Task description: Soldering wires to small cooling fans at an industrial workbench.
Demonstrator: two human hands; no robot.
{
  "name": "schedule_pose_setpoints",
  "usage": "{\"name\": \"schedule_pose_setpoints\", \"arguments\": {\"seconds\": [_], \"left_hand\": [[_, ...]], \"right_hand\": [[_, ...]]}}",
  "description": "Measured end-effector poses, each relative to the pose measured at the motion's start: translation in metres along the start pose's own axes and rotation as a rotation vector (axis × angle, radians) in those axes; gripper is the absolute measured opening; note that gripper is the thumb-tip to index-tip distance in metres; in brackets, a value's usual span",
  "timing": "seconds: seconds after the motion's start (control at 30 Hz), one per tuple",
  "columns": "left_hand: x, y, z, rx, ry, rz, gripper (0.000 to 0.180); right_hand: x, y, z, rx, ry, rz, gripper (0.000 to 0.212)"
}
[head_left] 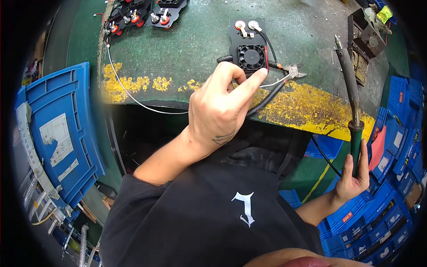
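Now your left hand (220, 109) pinches the thin white wire (272, 82) between thumb and forefinger, just in front of the black fan module (250, 49) on the green table (187, 40), so keep that wire steady near the terminals while your right hand (353, 175), closed around the green handle, brings the soldering iron (349, 82) tip slowly down. I count one fan module here, one soldering iron, one pair of cutters (291, 71), and at least two similar modules (142, 13) at the far edge.
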State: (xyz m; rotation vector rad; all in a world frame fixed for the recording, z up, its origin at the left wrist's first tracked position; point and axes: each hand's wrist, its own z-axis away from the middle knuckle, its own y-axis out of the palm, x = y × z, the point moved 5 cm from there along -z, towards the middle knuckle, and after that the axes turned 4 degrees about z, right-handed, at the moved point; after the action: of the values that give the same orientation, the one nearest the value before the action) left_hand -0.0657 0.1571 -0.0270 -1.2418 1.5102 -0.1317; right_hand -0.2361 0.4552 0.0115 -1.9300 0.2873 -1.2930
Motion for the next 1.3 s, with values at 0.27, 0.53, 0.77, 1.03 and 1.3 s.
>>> {"name": "schedule_pose_setpoints", "arguments": {"seconds": [0.27,0.53,0.77,1.03,1.3], "left_hand": [[-0.01,0.001,0.002,-0.045,0.009,0.013,0.045],[-0.012,0.003,-0.004,0.028,-0.018,0.058,0.064],[-0.018,0.002,-0.007,0.115,-0.002,-0.026,0.063],[-0.024,0.007,-0.005,0.224,-0.003,-0.178,0.063],[-0.027,0.015,-0.002,0.262,0.05,-0.32,0.062]], "right_hand": [[-0.004,0.005,0.005,0.023,0.011,-0.056,0.047],[-0.01,0.006,0.009,-0.037,0.105,-0.083,0.047],[-0.014,0.005,0.01,-0.047,0.119,-0.09,0.047],[-0.017,0.005,0.01,-0.059,0.111,-0.093,0.046],[-0.022,0.004,0.012,-0.059,0.143,-0.097,0.047]]}}
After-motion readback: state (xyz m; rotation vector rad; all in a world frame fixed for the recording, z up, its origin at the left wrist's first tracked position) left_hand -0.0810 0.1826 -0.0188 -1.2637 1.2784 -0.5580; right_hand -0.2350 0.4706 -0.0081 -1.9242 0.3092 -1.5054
